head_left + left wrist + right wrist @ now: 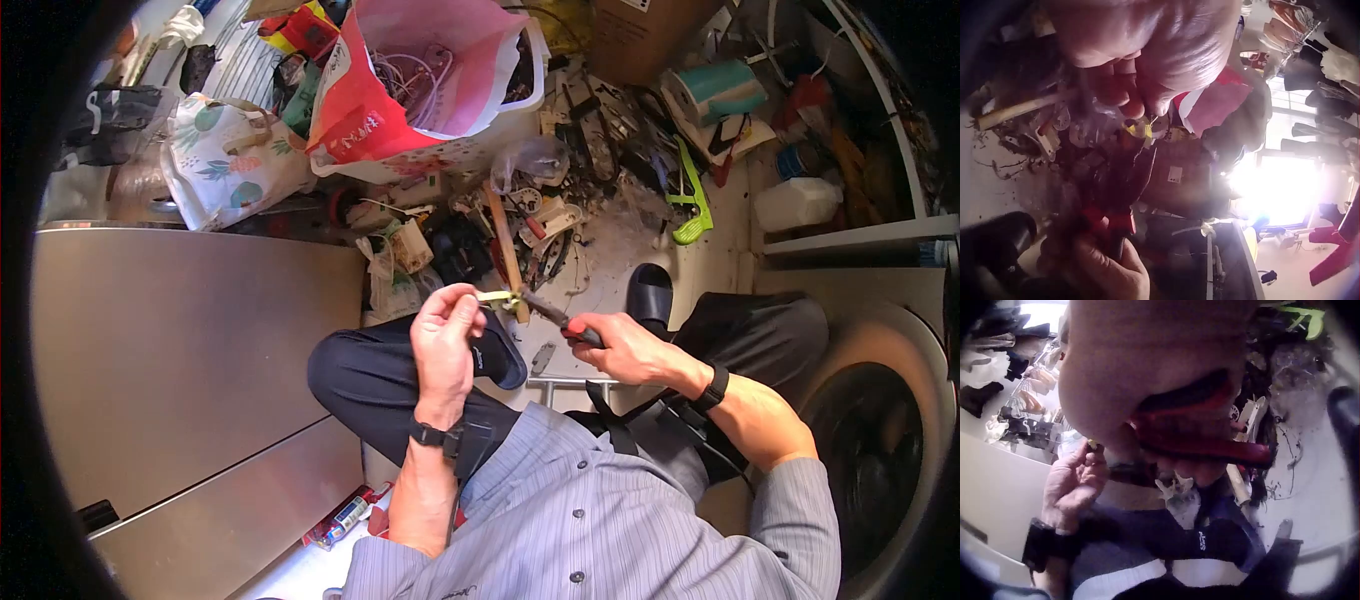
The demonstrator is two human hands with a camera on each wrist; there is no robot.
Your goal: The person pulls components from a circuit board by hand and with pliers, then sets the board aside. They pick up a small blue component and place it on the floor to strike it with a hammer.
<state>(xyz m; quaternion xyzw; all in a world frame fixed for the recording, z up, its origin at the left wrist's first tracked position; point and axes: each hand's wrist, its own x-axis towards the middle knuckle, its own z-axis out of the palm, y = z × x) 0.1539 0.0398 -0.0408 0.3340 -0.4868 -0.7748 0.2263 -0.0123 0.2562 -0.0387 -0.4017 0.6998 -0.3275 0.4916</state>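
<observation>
My left hand [445,340] pinches a small yellow-green strip [493,296] between thumb and fingers. In my right hand [625,348] is a pair of pliers [548,310] with dark jaws and red-and-black handles. The tips of the pliers are right at the strip's free end in the head view. From the left wrist, the yellow piece [1139,129] shows just under the fingertips, with the pliers' jaws pointing up toward it. The right wrist view shows the red handles [1210,450] lying in the palm, the fingers wrapped round them.
A wooden stick [505,240] lies on the cluttered floor below the hands. Beyond are a bin with a red bag [365,135], a bright green tool [690,200] and a cardboard box [640,40]. A metallic panel [200,340] stands left, a washing machine [890,340] right.
</observation>
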